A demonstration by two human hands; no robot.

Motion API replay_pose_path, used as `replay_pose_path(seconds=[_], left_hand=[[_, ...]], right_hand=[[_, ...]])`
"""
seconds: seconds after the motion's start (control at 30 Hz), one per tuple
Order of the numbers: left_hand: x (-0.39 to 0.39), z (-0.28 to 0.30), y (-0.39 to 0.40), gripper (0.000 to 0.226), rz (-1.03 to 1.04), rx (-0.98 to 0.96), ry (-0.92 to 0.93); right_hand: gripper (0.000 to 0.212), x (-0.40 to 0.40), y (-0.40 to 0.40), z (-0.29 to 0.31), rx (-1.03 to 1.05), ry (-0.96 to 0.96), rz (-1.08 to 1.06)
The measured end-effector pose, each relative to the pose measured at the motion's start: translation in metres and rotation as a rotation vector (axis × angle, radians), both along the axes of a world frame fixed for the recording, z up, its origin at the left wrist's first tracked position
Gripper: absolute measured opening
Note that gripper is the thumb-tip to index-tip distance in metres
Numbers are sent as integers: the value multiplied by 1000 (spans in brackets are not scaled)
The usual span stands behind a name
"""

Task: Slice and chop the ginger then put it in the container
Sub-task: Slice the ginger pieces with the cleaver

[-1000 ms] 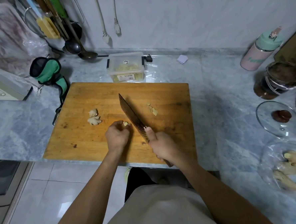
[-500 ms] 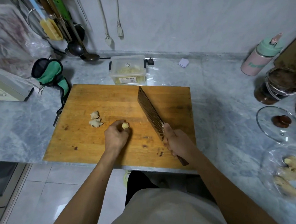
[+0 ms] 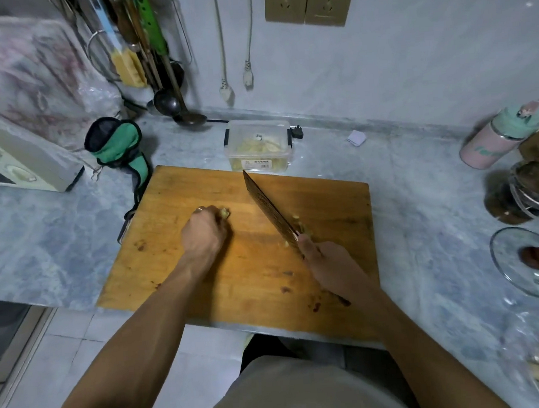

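- grey marble surface (image 3: 58,235) is carrying a wooden cutting board (image 3: 203,271)
- clear container (image 3: 259,149) is sitting just behind the board, pale slices inside
- knife (image 3: 270,208) is lying angled across the board, right hand (image 3: 329,268) wrapping round its handle
- left hand (image 3: 204,236) is curling over a ginger piece (image 3: 224,213), pinning it mid-board
- small chopped ginger bits (image 3: 296,221) are lying beside the blade

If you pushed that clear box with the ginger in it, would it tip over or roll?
Probably neither. The plastic container looks low and wide with a flat base on the countertop, so it would likely slide. It seems only partly filled with ginger slices, so it is probably light. The smooth stone may let it skid easily.
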State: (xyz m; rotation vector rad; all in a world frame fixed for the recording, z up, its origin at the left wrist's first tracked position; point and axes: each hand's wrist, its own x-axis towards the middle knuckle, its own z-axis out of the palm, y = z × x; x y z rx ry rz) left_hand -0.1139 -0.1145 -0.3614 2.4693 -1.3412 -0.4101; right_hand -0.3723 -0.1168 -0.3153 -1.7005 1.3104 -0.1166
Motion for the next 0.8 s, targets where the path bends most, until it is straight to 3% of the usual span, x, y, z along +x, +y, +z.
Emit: replay_pose_path(seconds=[0.2, 0.4, 0.67, 0.8], left_hand=[[12, 0, -8, 31, 30, 13, 57], [39, -9, 35, 21, 127, -241, 217], [38, -25, 90, 35, 199, -204, 391], [36, -29, 89, 37, 176, -241, 343]], right_hand=[[66, 22, 8, -2, 37, -14, -60], [70, 44, 13, -4, 59, -52, -61], [66, 57, 17, -4, 23, -87, -8], [67, 57, 18, -4, 18, -53, 9]])
